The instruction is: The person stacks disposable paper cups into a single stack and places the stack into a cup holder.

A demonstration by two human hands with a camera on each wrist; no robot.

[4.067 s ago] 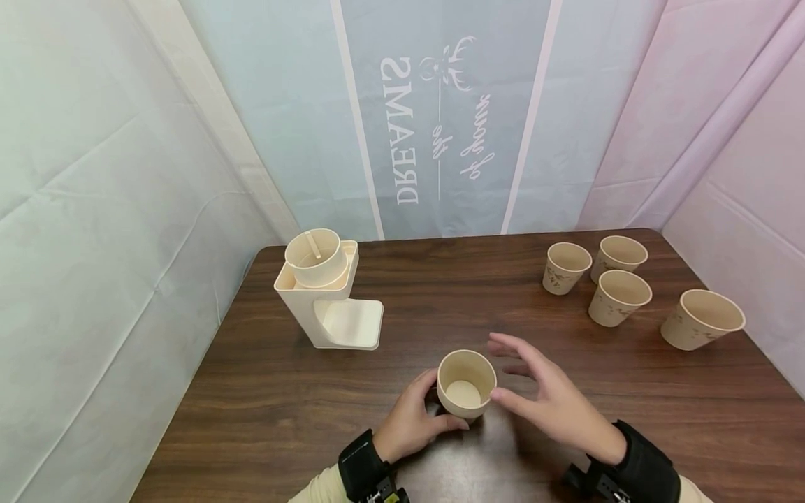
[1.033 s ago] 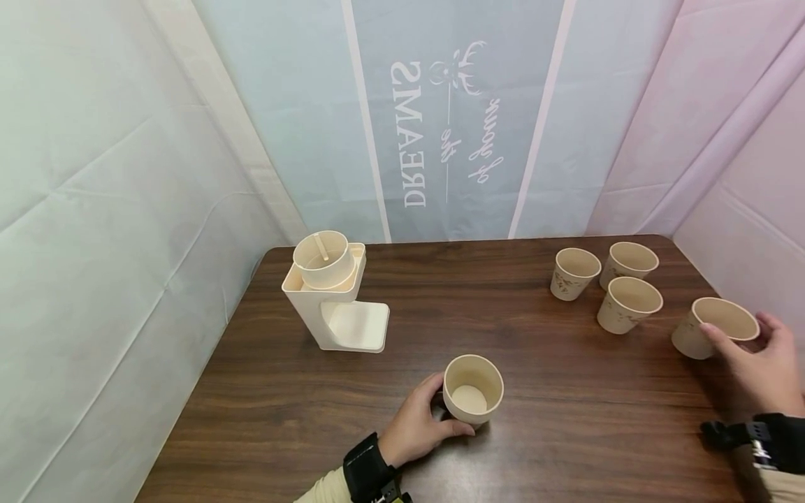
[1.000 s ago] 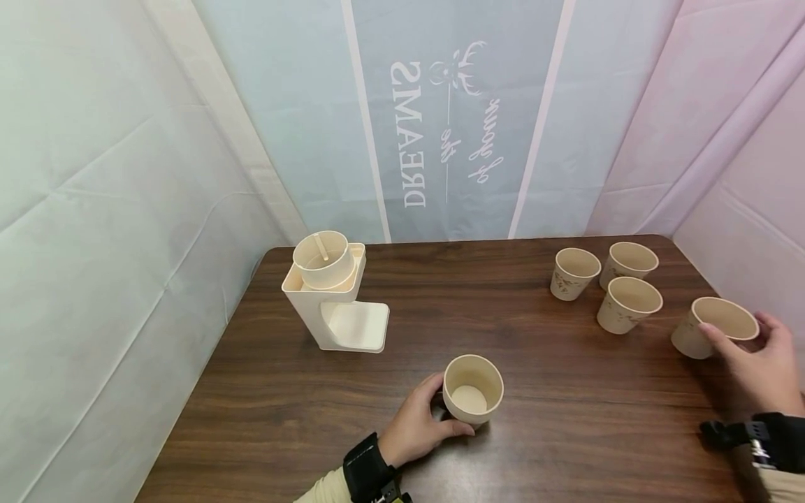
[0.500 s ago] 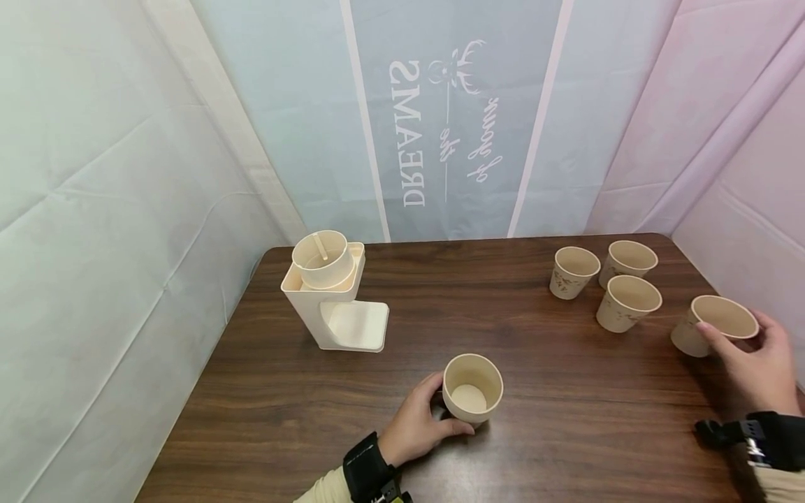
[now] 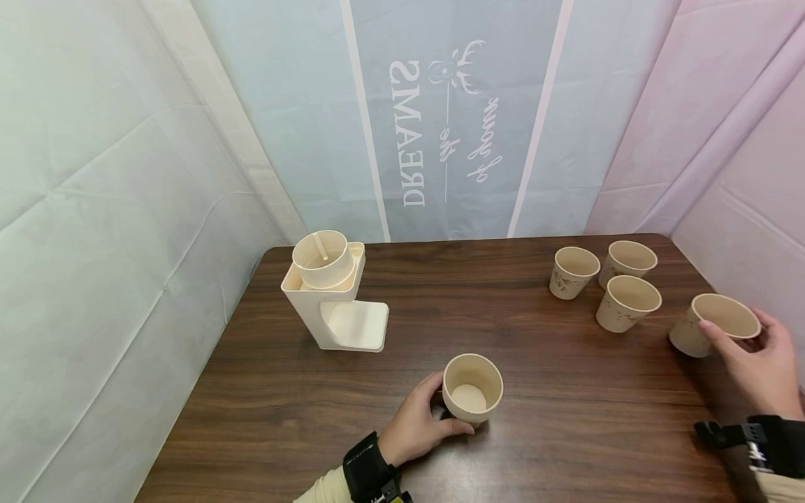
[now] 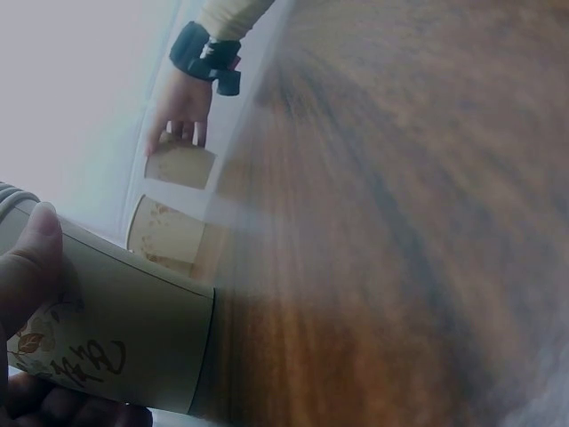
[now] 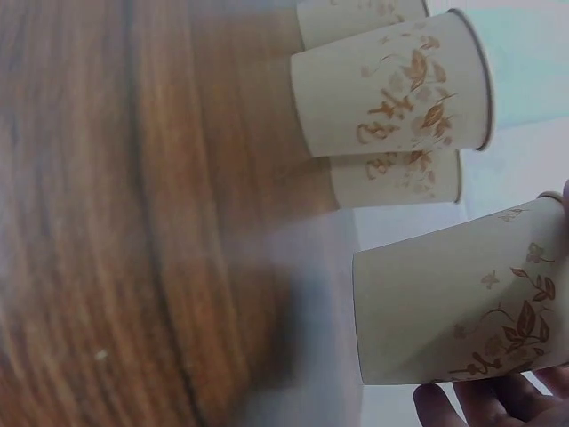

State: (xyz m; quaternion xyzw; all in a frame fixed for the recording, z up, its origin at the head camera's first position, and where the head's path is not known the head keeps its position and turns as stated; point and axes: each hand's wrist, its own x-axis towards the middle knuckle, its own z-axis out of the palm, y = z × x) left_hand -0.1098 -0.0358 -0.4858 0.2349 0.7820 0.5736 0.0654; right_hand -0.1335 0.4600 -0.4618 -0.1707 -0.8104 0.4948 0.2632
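Note:
My left hand (image 5: 418, 426) grips a beige paper cup (image 5: 472, 398) near the front middle of the table, thumb on the near side. In the left wrist view this cup (image 6: 124, 311) shows a leaf print and brown lettering, with layered rims at its mouth. At the far right my right hand (image 5: 757, 363) holds another beige paper cup (image 5: 688, 335), thumb on its near side. The right wrist view has that cup (image 7: 444, 302) with its floral print and fingers (image 7: 484, 400) curled beneath it. Most of the right thumb is hidden there.
Three more paper cups stand together at the back right: a left one (image 5: 566, 283), a rear one (image 5: 608, 269) and a front one (image 5: 619, 312). A cream stand (image 5: 314, 314) carrying a round cup-like container (image 5: 339, 269) is at the back left. White curtains (image 5: 126, 209) enclose the table.
My right hand left the cup at the front middle and reached to the far right, where it took hold of another cup; that cup has barely shifted since. The left hand kept its grip.

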